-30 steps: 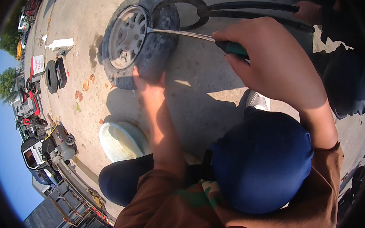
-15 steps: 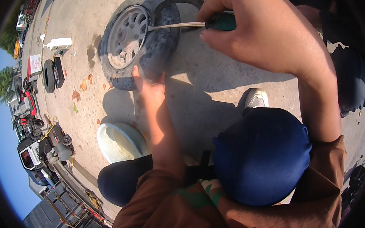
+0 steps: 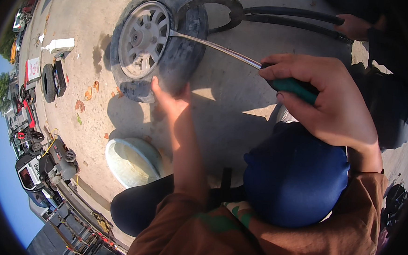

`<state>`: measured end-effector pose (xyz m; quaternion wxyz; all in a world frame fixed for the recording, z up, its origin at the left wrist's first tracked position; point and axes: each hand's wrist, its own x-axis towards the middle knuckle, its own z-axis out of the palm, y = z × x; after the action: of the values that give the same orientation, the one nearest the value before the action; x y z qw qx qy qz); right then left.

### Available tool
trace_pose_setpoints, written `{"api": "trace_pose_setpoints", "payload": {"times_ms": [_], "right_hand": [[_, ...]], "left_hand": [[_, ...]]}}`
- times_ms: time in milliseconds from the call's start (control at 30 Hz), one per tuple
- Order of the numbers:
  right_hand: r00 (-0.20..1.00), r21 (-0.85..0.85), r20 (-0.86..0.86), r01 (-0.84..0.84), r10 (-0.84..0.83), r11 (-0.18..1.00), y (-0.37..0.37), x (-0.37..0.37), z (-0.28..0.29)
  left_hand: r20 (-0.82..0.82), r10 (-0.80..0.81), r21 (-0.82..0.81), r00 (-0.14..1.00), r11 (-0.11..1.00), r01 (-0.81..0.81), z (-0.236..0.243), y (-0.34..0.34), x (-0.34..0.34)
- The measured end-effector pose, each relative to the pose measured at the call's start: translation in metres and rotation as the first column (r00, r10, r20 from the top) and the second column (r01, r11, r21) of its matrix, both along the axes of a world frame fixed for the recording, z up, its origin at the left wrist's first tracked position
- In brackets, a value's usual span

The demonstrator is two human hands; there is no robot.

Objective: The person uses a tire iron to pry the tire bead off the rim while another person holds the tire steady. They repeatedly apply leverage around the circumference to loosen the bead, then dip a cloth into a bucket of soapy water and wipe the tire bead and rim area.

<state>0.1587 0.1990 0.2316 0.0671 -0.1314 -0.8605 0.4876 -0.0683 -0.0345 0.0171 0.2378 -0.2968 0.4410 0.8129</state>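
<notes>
While our left hand [image 3: 170,99] presses flat with spread fingers on the small tyre [image 3: 185,56] lying on the concrete ground [image 3: 242,106], our right hand [image 3: 325,100] grips the green-handled tyre lever [image 3: 218,46], its tip at the wheel rim [image 3: 144,37].

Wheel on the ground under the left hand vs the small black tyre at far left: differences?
The wheel has a pale spoked rim fitted inside its tyre; the small black tyre shows no rim, only an open middle. The wheel looks much larger in frame, being nearer. The left hand rests on the wheel, and a metal lever in the right hand reaches its rim; the small tyre lies untouched. Both lie on the concrete ground.
</notes>
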Motion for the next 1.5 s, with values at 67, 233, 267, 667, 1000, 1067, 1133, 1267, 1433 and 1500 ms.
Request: {"api": "trace_pose_setpoints", "payload": {"times_ms": [67,233,267,667,1000,1067,1133,1267,1433,1500], "right_hand": [[0.999,-0.043,0.042,-0.014,0.016,0.999,0.011,0.002,-0.001],[0.983,-0.101,0.093,0.169,-0.160,0.980,0.035,0.012,-0.018],[0.976,-0.124,0.128,0.192,-0.177,0.973,0.031,0.017,-0.019],[0.998,0.196,-0.066,0.010,0.003,0.981,0.017,-0.030,0.022],[0.996,0.248,0.082,-0.004,-0.016,0.969,0.020,-0.035,0.041],[0.942,-0.090,0.302,0.184,-0.149,0.979,0.020,-0.025,0.035],[0.844,-0.395,0.519,0.375,-0.133,0.839,0.022,-0.019,0.027],[0.808,-0.654,0.589,0.494,-0.024,0.573,0.026,-0.017,0.025],[0.767,-0.762,0.641,0.633,0.028,0.137,0.016,-0.026,0.029],[0.690,-0.687,0.724,0.721,0.004,0.089,0.000,-0.026,0.025]], "left_hand": [[0.017,0.037,-0.004,0.999,0.999,-0.037,-0.004,-0.001,0.000],[0.040,0.107,0.087,0.993,0.990,-0.110,-0.034,-0.010,0.011],[0.034,0.088,0.053,0.996,0.995,-0.090,-0.041,-0.014,0.017],[0.126,-0.123,-0.177,0.984,0.974,0.144,-0.030,-0.021,0.032],[-0.840,-0.538,-0.542,0.064,0.839,-0.051,0.070,0.066,0.085],[-0.795,-0.539,-0.532,-0.280,0.840,-0.107,0.078,0.080,0.058],[-0.631,-0.605,-0.675,-0.485,0.737,-0.041,0.087,0.091,0.038],[-0.582,-0.543,-0.752,-0.606,0.643,0.146,0.097,0.125,0.006],[-0.172,-0.492,-0.984,-0.853,0.133,0.122,0.099,0.138,-0.011],[-0.284,-0.491,-0.949,-0.824,0.267,0.169,0.096,0.131,-0.007]]}}
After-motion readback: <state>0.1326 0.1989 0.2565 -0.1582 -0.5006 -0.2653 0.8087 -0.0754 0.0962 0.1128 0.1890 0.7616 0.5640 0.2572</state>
